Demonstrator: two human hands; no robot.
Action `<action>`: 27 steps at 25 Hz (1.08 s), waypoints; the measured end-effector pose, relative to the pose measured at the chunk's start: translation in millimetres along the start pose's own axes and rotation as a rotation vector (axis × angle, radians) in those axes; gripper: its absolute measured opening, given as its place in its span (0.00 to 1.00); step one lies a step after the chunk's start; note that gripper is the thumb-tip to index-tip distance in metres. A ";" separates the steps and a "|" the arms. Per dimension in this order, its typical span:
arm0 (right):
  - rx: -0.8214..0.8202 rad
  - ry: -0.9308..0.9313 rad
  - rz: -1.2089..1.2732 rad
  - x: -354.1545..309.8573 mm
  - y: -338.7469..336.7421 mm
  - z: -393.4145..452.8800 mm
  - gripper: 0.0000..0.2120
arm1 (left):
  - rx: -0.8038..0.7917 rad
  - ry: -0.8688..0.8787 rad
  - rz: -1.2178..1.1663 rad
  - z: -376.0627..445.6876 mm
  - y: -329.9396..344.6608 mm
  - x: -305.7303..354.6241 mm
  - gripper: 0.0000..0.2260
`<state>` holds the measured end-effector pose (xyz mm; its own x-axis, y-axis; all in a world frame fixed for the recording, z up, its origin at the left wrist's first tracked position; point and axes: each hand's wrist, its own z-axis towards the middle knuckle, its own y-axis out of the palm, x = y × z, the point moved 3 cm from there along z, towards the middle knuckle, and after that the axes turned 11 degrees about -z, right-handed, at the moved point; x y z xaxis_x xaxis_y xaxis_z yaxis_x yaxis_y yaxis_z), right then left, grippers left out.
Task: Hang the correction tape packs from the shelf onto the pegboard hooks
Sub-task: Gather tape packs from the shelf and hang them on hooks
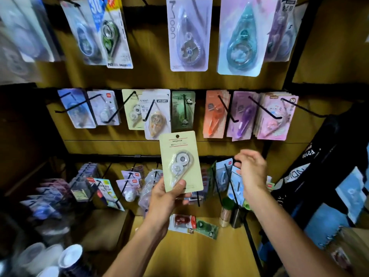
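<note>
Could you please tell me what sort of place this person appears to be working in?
Most likely a stationery shop's display. Rows of carded correction tape packs hang on black pegboard hooks, more packs lie on the wooden shelf below, and the left hand holds a cream pack up for hanging.

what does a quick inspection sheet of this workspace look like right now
surface: wooden shelf below a pegboard with black hooks in three rows.
job's things: cream correction tape pack held upright in front of the middle row, hang hole on top, not yet on a hook; red pack and green pack lie on the shelf.
clutter: two small cylinder containers at the back of the shelf; white cups lower left.
grips: left hand pinches the cream pack's lower end; right hand holds nothing, fingers loosely curled near the bottom-row packs.
cables: nothing seen.
surroundings: hooks carry many other tape packs; dark packaged goods on the right.
</note>
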<state>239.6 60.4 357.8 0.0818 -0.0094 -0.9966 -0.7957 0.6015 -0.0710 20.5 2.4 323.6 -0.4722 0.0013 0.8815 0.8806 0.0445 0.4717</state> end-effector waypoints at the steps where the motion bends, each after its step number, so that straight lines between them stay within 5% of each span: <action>1: -0.163 -0.033 -0.009 4.0 5.9 -23.8 0.04 | 0.002 0.005 0.007 -1.6 -1.6 -0.3 0.10; 4: -0.574 -0.148 -0.125 0.2 26.2 -75.5 0.05 | -0.019 0.029 0.003 -11.1 -3.8 4.6 0.09; 7: -0.711 -0.147 -0.084 -15.2 45.9 -95.8 0.05 | -0.027 0.031 -0.013 -22.4 -11.0 16.2 0.06; 12: -0.678 -0.269 -0.067 -32.2 67.8 -119.1 0.06 | -0.037 0.111 0.236 -28.8 -57.2 38.3 0.15; 18: -0.707 -0.446 -0.054 -53.2 116.5 -156.1 0.06 | 0.232 0.248 0.668 -24.4 -143.9 54.0 0.17; 27: -0.569 -0.403 -0.153 -58.6 146.2 -169.7 0.08 | 0.302 0.216 1.314 -20.4 -178.0 51.9 0.27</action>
<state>16.6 13.4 398.8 0.3457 0.3016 -0.8885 -0.9383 0.1055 -0.3293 -160.0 -25.8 285.9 0.7389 0.0579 0.6714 0.6160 0.3459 -0.7077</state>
